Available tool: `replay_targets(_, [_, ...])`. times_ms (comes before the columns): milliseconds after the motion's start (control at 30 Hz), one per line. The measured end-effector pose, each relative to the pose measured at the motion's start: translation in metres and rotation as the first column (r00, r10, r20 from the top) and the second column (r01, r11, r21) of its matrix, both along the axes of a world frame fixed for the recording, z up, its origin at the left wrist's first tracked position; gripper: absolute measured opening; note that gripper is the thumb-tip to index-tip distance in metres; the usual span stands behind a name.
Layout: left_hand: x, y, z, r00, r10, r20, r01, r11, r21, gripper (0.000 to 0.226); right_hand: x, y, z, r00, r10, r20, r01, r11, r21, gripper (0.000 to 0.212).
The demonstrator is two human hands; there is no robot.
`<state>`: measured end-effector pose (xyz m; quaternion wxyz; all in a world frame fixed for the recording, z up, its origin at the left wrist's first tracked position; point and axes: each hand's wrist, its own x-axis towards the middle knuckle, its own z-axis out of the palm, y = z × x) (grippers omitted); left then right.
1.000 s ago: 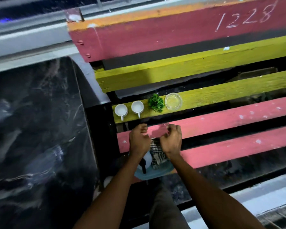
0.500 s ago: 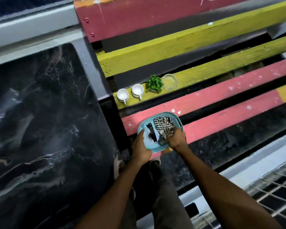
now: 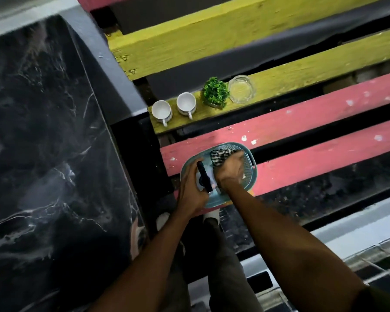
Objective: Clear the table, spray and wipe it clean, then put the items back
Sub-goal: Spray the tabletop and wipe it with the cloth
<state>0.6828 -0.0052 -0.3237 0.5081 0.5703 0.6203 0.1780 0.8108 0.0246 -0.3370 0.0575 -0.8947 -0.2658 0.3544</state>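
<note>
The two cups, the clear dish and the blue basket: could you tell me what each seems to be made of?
Two cups: probably glazed ceramic, opaque white with a smooth sheen. Clear dish: likely glass, see-through with a thick faceted rim. Blue basket: looks like moulded plastic, matte, with a fine perforated wall.

A slatted bench (image 3: 302,129) of painted timber planks, pink and yellow in alternation with dark gaps between, runs from the centre to the right edge. Its pink planks carry scattered white flecks, seemingly chipped paint, though the blur prevents certainty. At lower right a pale ledge (image 3: 351,219) borders a white wire grid (image 3: 369,266), and a person's legs in dark trousers (image 3: 225,266) stand below centre.
</note>
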Motion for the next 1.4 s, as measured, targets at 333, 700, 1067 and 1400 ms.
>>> replay_targets(333, [-0.002, -0.001, 0.004, 1.0, -0.016, -0.026, 0.016, 1.0, 0.011, 0.087, -0.007, -0.016, 0.004, 0.99, -0.01, 0.139, 0.025, 0.994, -0.102, 0.068])
replay_targets(700, [-0.001, 0.004, 0.01, 0.998, 0.069, -0.013, -0.07, 0.991, -0.114, 0.078, 0.018, -0.007, 0.006, 0.889, -0.397, -0.228, 0.375, 0.917, -0.136, 0.057])
replay_targets(1067, [-0.002, 0.007, 0.106, 0.975, 0.197, 0.1, -0.201, 0.979, 0.028, 0.055, 0.017, -0.013, 0.11, 0.872, -0.051, -0.486, 0.22, 0.929, 0.297, 0.042])
replay_targets(1400, [-0.056, -0.007, 0.217, 0.898, 0.271, 0.347, -0.354, 0.912, 0.205, 0.053, -0.038, -0.016, 0.243, 0.805, 0.099, -0.585, 0.249, 0.839, 0.484, 0.033])
